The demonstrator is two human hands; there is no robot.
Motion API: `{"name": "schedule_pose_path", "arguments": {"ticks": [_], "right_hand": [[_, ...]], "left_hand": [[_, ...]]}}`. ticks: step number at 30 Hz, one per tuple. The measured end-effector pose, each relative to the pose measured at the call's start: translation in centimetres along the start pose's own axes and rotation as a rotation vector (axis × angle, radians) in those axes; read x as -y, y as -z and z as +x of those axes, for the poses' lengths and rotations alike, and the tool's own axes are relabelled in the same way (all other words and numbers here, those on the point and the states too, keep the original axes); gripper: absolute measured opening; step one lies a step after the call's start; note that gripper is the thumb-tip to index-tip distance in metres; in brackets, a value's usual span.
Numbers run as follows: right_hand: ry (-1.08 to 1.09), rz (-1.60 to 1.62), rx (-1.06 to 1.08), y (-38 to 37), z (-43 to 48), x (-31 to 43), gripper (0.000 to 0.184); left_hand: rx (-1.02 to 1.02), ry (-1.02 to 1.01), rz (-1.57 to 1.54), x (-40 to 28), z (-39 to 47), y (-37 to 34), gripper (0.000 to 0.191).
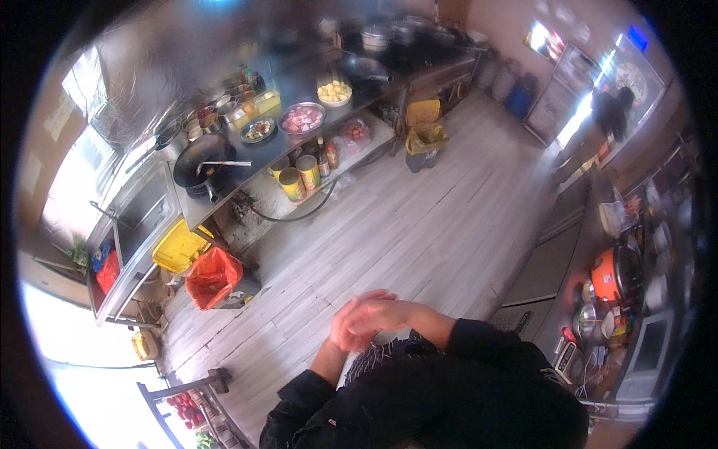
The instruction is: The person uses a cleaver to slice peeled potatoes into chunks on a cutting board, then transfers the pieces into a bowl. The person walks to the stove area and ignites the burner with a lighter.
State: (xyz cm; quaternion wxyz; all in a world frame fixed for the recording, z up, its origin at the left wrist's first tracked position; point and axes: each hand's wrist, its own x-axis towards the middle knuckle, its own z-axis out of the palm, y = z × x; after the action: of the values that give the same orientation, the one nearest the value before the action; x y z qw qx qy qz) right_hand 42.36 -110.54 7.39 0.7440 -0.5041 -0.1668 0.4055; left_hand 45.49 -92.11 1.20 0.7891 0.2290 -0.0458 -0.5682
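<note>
My left hand [343,332] and my right hand [387,313] are together in front of my waist, palm against palm, one lapping over the other. Their fingers are blurred and partly hide each other. No object shows between them. Both arms are in black sleeves. Below the hands is the wood-look plank floor [359,236]. The nearest bin, lined with a red bag [214,280], stands on the floor ahead and to the left, apart from my hands.
A metal worktable [252,168] holds a wok [196,168], a basin of raw meat [302,119] and a bowl of pale chunks [335,92]. A yellow-lidded bin [424,147] stands beyond. On the right counter sits an orange rice cooker [608,275]. A person [608,118] is by the doorway.
</note>
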Motion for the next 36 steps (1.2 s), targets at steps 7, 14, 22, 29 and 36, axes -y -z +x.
{"name": "schedule_pose_path", "arguments": {"ticks": [7, 14, 22, 29, 36], "right_hand": [[-0.429, -0.880, -0.763, 10.2, -3.6, -19.2, 0.028], [-0.801, -1.024, -0.704, 10.7, -30.2, -36.5, 0.021], [-1.086, 0.175, -1.252, 7.8, -29.4, -41.3, 0.033], [-0.753, -1.088, -0.579, 23.2, -12.6, -30.4, 0.020], [-0.455, -0.317, -0.941, 33.5, -0.4, -15.8, 0.024]], "left_hand": [[-0.580, 0.148, 0.711, 4.4, -5.5, 16.6, 0.042], [-0.501, 0.990, 2.031, 13.0, -35.0, 33.0, 0.017], [-1.127, 0.693, 0.893, 15.0, -41.6, 27.5, 0.020], [-1.020, 0.186, 1.435, -1.8, -32.6, 30.3, 0.026], [-1.607, 0.191, 1.981, -13.5, -19.0, 30.4, 0.028]]}}
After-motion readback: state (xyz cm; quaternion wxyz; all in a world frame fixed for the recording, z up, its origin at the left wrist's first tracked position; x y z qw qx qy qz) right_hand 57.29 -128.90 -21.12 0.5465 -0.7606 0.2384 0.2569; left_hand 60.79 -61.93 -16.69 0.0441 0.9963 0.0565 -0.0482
